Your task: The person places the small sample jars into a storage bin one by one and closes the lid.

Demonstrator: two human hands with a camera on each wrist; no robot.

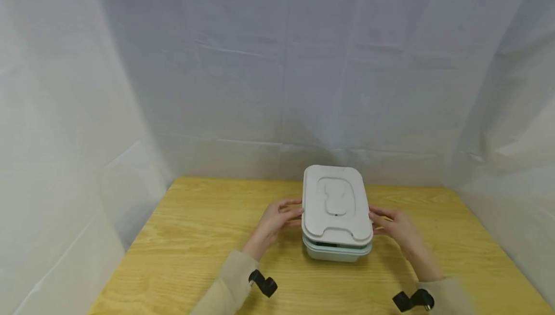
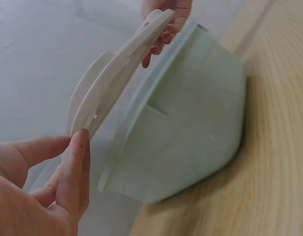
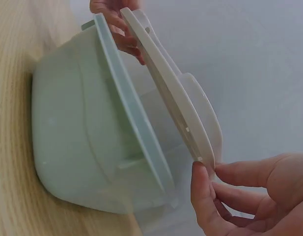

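A pale green rectangular container (image 1: 337,252) (image 2: 190,128) (image 3: 77,137) stands on the wooden table (image 1: 186,247). A white lid (image 1: 335,204) (image 2: 117,83) (image 3: 176,103) hovers just above it, lifted clear of the rim with a gap showing in both wrist views. My left hand (image 1: 277,221) (image 2: 48,182) pinches the lid's left edge between thumb and fingers. My right hand (image 1: 394,228) (image 3: 244,191) pinches the lid's right edge in the same way.
White sheeting (image 1: 277,79) closes in the back and both sides of the table. Bare wood (image 1: 477,257) lies to either side of the container and in front of it. A black wrist mount (image 1: 262,283) shows on each sleeve.
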